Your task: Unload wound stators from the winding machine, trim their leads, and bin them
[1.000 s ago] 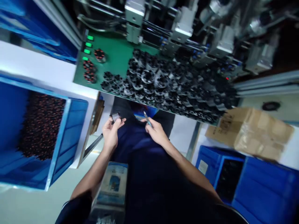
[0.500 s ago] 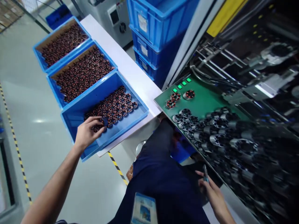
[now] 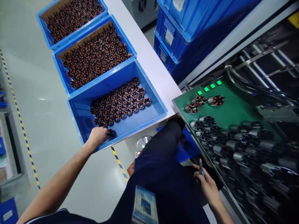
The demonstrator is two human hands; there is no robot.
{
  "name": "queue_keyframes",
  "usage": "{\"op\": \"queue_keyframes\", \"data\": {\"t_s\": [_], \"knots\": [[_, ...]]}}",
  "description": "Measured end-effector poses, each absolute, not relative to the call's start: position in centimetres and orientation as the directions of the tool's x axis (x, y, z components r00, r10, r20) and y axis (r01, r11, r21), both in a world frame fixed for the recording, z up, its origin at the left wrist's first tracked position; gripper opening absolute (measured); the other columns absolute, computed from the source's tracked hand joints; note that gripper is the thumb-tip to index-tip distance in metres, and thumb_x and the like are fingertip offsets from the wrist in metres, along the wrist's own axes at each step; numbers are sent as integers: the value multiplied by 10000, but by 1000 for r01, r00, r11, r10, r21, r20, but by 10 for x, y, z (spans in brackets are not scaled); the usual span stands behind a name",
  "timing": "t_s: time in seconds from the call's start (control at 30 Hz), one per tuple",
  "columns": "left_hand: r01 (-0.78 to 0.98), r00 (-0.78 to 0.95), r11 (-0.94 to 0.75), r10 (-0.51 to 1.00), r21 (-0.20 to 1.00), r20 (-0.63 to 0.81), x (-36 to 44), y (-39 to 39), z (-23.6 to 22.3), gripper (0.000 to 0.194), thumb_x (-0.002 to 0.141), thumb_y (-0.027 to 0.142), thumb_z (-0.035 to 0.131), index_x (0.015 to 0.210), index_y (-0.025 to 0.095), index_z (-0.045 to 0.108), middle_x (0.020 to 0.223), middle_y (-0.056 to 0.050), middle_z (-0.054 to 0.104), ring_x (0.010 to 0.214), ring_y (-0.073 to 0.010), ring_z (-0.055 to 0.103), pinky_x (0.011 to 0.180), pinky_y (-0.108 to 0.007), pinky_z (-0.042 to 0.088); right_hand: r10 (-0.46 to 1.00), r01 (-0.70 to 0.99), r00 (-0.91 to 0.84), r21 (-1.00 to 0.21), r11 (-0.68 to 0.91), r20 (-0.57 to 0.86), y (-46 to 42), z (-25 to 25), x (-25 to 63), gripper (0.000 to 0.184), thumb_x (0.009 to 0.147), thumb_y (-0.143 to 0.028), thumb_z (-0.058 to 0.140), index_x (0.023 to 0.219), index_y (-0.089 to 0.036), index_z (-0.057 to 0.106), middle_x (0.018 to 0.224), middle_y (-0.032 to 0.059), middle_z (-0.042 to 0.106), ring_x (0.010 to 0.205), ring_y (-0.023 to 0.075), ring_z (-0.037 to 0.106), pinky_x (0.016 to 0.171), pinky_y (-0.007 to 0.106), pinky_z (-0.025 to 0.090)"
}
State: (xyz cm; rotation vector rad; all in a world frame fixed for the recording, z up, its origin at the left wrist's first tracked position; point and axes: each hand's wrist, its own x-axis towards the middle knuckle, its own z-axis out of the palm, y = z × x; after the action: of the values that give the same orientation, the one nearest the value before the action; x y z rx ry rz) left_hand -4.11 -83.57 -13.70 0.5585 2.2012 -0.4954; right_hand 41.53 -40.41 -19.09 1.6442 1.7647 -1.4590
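Observation:
My left hand (image 3: 98, 137), its fingers closed, is at the near left corner of the front blue bin (image 3: 154, 116). It grips a dark motor stator (image 3: 111, 133) low over the bin floor; my fingertips are hidden behind the hand. Rows of copper-wound stators (image 3: 121, 102) stand packed together just beyond it. My right hand (image 3: 206, 183) is by my right thigh, closed around a small hand tool (image 3: 201, 166) with a metal tip and a bluish grip, perhaps pliers.
Two more blue bins full of stators, a middle one (image 3: 54, 60) and a far one (image 3: 43, 23), line the white table (image 3: 161, 67). To the right, a green machine surface (image 3: 233, 109) carries silvery ringed parts (image 3: 243, 158) and three orange-topped ones. Stacked blue crates (image 3: 184, 28) stand behind.
My left hand has drawn away from the stator rows toward the bin's near edge, the stator in its fingers. My right hand keeps the tool by my thigh. The view has shifted.

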Motion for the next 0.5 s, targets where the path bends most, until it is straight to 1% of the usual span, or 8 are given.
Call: {"op": "queue_keyframes", "data": {"t_s": [0.03, 0.1, 0.2, 0.3, 0.37, 0.43, 0.47, 0.5], "knots": [[527, -600, 822, 180, -215, -780, -41, -840, -137, 369, 1091, 355, 706, 1164, 104, 965, 1180, -304, 893, 1157, -487, 875, 1046, -533, 616, 548, 875, -287, -448, -183, -786, -402, -192, 415, 864, 705, -750, 715, 1370, -205, 797, 780, -66, 635, 693, 189, 529, 705, 387, 447], [514, -621, 806, 113, -295, -775, -40, -848, -137, 428, 1117, 376, 668, 1163, 57, 950, 1174, -339, 890, 1174, -509, 883, 1134, -574, 580, 548, 876, -300, -453, -166, -781, -398, -195, 413, 880, 710, -756, 724, 1387, -198, 794, 799, -59, 653, 708, 193, 542, 719, 388, 453], [498, -652, 794, 77, -349, -754, -40, -853, -135, 503, 1162, 430, 595, 1212, 67, 939, 1234, -331, 896, 1239, -477, 880, 1248, -568, 503, 551, 876, -332, -466, -120, -766, -394, -199, 410, 865, 724, -753, 719, 1389, -207, 804, 812, -46, 679, 723, 203, 572, 743, 395, 476], [488, -658, 792, 59, -365, -751, -40, -851, -130, 499, 1160, 416, 564, 1246, 94, 935, 1281, -309, 901, 1278, -443, 870, 1250, -534, 494, 553, 860, -380, -504, -86, -742, -394, -203, 412, 795, 783, -710, 706, 1400, -222, 821, 808, -42, 670, 721, 206, 572, 738, 395, 493], [492, -639, 793, 49, -358, -768, -42, -846, -120, 472, 1132, 425, 615, 1293, 112, 930, 1303, -291, 905, 1290, -442, 868, 1175, -501, 542, 559, 844, -405, -531, -76, -723, -397, -205, 416, 769, 820, -685, 698, 1421, -223, 824, 815, -38, 670, 721, 207, 573, 739, 394, 502], [495, -617, 806, 63, -324, -785, -47, -834, -103, 497, 1111, 494, 675, 1399, 167, 914, 1316, -255, 915, 1269, -454, 874, 1021, -463, 589, 572, 830, -414, -552, -83, -708, -402, -205, 421, 779, 834, -693, 694, 1435, -214, 822, 840, -31, 687, 729, 208, 592, 756, 394, 513], [486, -630, 823, 97, -294, -771, -50, -824, -93, 539, 1112, 553, 688, 1463, 202, 896, 1320, -236, 919, 1238, -463, 878, 943, -454, 594, 577, 820, -421, -566, -87, -699, -404, -204, 422, 785, 838, -701, 689, 1433, -206, 822, 857, -23, 701, 739, 209, 605, 769, 394, 518], [479, -666, 842, 165, -248, -727, -54, -811, -82, 586, 1120, 614, 681, 1519, 231, 875, 1328, -220, 921, 1203, -469, 880, 894, -455, 592, 580, 808, -433, -583, -90, -690, -407, -203, 424, 783, 847, -705, 680, 1428, -201, 824, 873, -14, 716, 754, 210, 619, 782, 393, 522]]}}
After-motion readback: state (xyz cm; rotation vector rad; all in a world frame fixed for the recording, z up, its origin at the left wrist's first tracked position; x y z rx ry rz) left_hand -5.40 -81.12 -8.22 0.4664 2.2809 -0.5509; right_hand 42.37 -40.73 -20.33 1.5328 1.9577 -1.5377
